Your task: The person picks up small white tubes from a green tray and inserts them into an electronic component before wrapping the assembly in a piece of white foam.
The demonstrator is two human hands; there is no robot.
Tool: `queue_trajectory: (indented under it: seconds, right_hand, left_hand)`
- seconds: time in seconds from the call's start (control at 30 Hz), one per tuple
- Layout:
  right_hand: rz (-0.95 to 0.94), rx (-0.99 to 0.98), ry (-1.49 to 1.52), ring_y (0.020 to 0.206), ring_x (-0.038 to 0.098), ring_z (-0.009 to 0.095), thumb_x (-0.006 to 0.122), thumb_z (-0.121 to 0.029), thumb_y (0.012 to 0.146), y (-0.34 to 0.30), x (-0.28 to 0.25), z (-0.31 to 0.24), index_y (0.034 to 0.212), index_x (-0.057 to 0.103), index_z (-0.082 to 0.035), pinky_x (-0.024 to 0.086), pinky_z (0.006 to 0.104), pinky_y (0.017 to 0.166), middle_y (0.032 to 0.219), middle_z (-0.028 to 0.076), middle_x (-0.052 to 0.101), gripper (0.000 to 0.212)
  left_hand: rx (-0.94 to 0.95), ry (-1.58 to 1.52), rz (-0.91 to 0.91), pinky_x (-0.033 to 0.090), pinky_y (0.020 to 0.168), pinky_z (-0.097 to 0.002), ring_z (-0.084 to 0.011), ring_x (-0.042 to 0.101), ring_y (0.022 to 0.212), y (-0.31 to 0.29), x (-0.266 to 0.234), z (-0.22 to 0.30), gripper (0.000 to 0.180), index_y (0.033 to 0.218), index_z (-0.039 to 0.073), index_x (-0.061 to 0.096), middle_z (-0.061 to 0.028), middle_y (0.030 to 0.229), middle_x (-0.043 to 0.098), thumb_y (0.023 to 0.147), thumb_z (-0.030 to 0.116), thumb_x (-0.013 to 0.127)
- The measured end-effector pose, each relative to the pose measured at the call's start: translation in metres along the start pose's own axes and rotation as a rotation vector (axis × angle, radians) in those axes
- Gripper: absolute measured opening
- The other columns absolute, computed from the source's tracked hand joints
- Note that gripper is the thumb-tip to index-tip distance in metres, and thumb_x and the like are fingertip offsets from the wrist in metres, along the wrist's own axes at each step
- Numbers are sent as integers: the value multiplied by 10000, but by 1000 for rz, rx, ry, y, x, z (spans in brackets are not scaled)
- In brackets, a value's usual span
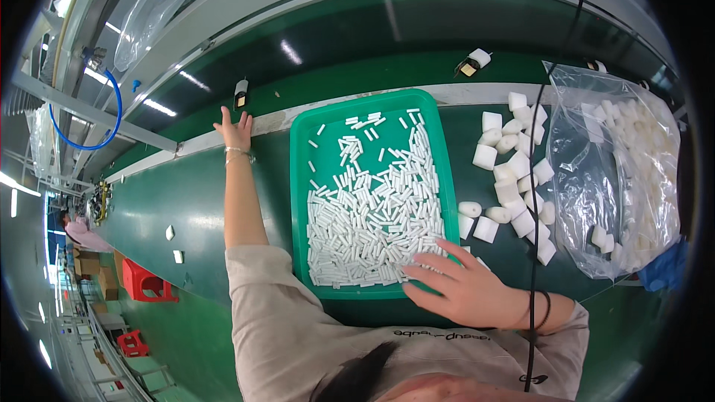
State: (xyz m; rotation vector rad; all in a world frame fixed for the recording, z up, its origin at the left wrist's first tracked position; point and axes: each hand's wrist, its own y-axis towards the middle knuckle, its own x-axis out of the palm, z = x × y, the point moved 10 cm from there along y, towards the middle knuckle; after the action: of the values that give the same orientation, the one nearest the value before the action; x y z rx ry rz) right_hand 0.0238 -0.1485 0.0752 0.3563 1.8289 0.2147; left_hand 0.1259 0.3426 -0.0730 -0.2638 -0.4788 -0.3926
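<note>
My left hand (236, 134) is stretched out to the far left with its fingers apart. Just beyond its fingertips is a small white-capped part with a dark body (240, 94), at the edge of the dark green strip; whether they touch, I cannot tell. A green tray (299, 179) stands in front of me, holding many short white sticks (372, 212), heaped densest in its near and right parts. Over the tray's near right corner my right hand (460, 286) spreads its fingers. It holds nothing visible, and its fingertips are close to the sticks.
White foam-like blocks (506, 193) lie loose right of the tray, beside a clear plastic bag (588, 216) of similar pieces. Another white-capped part (475, 62) sits on the far strip. A black cable (533, 283) hangs across the right side. Red stools (145, 283) stand at lower left.
</note>
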Motion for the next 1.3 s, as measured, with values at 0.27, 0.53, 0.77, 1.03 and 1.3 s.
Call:
queue_trajectory:
  seconds: [0.27,0.53,0.77,1.03,1.3]
  right_hand:
    - [9,235,-199,1073,443,245,628,-350,675,-106,23,1,1089,546,-199,240,582,925,1150,99,495,448]
    - [-59,490,-274,1180,351,253,649,-349,645,-89,45,43,1227,421,-230,182,632,899,1306,124,337,636]
    - [79,516,-445,1217,299,263,566,-111,705,-61,26,87,1234,405,-131,211,592,918,1290,123,354,553]
    - [309,150,77,1130,413,326,554,-101,724,-14,20,41,1050,564,-90,242,509,959,1144,98,506,326]
    - [1014,-1272,-807,997,503,235,555,-157,742,-84,-1,-105,1048,533,-42,391,418,871,1146,103,496,328]
  left_hand:
    - [182,4,-345,413,850,-459,-362,439,1074,-57,-9,34,670,1336,187,3,-154,1360,151,866,247,476]
    - [165,-3,-502,363,900,-413,-313,412,1098,-102,-13,25,515,1309,118,217,-135,1294,321,883,327,418]
    - [111,-93,-538,372,871,-363,-233,439,1036,-137,-12,16,514,1304,112,242,-124,1282,341,877,338,419]
    - [102,-54,-551,381,863,-339,-205,454,1021,-140,-12,18,441,1244,46,336,-114,1230,397,886,295,400]
    - [83,45,-614,380,869,-333,-196,452,1032,-137,-9,16,418,1232,45,352,-92,1217,411,888,278,396]
